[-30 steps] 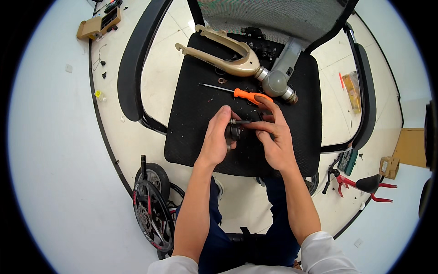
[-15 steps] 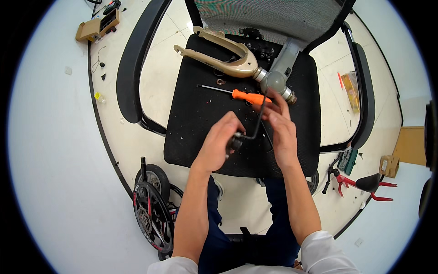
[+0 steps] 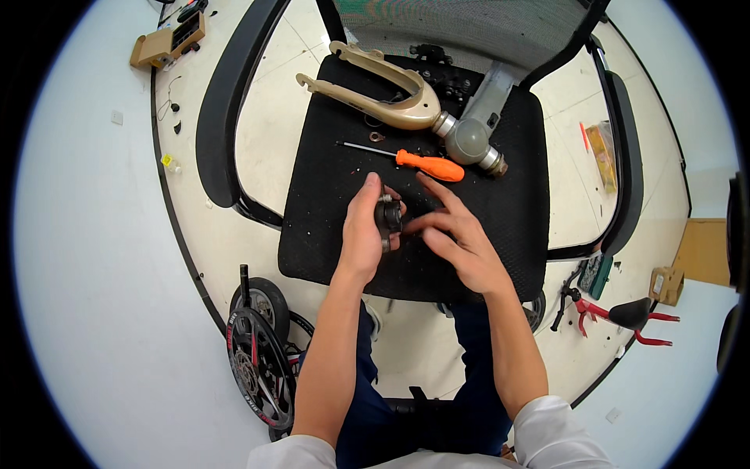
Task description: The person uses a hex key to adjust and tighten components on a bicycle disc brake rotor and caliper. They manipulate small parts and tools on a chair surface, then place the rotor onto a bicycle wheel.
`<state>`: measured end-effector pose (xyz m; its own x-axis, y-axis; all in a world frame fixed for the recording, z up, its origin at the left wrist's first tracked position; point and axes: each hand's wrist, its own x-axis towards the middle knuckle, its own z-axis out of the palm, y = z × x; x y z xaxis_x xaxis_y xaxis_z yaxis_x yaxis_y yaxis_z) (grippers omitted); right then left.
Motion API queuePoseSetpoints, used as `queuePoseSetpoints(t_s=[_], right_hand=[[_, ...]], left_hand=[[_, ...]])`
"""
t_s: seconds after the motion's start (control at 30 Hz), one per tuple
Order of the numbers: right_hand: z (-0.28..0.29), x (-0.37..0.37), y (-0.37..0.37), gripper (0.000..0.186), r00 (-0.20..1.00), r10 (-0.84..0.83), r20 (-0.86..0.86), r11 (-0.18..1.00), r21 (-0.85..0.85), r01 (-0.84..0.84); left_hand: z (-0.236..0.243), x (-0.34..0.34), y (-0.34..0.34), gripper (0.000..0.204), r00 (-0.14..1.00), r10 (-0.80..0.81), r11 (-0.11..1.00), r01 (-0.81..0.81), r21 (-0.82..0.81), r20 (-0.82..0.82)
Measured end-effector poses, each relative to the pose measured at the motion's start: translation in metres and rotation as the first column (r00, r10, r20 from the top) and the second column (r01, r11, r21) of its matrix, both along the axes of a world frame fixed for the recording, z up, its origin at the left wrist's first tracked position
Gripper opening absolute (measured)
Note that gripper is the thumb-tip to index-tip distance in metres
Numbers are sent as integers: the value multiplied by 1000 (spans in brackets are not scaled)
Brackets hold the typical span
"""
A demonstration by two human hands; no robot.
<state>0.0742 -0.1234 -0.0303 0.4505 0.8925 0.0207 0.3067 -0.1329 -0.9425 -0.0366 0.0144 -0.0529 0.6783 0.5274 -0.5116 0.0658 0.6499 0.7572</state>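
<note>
My left hand [image 3: 362, 234] is closed around a small black round part with metal bolt ends [image 3: 388, 216], held upright above the front of the black chair seat [image 3: 328, 187]. Just right of that part, my right hand [image 3: 461, 242] has its fingers spread, the index finger and thumb apart, with nothing visible in them. Its fingertips come close to the part; whether they touch it I cannot tell. Beyond both hands lies an orange-handled screwdriver [image 3: 430, 165]. Farther back on the seat rests a beige bicycle fork [image 3: 414, 111], joined to a grey frame tube [image 3: 491, 98].
Small black parts [image 3: 445, 82] and a metal ring [image 3: 376, 137] lie on the seat. Armrests [image 3: 223, 109] rise on both sides. Wheels [image 3: 262, 367] stand on the floor at left. A red frame piece with a saddle [image 3: 625, 315] and a cardboard box [image 3: 666, 285] are at right.
The L-shaped hex key between my hands is no longer visible there. My right hand has lowered and spread its fingers; my left hand has turned the black part more upright.
</note>
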Motion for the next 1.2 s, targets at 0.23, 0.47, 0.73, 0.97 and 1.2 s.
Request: queuePoseSetpoints(t_s=[0.23,0.47,0.73,0.97,1.2], right_hand=[[-18,-10,28,21,953,-261,-156,963,23,268],[-22,-10,34,14,955,-255,-150,967,-15,256],[-19,-6,30,11,949,-244,-198,966,33,256],[-19,-7,26,13,982,-184,-39,983,-8,184],[-14,-9,28,10,939,-241,-244,970,-19,244]], left_hand=[[-19,11,-6,47,991,-55,969,82,235,-119],[-21,5,0,50,979,-180,937,200,287,-93],[-18,4,1,43,981,-176,909,196,369,-85],[-15,0,2,45,977,-190,836,212,506,-95],[-12,0,3,45,966,-211,852,256,457,-148]])
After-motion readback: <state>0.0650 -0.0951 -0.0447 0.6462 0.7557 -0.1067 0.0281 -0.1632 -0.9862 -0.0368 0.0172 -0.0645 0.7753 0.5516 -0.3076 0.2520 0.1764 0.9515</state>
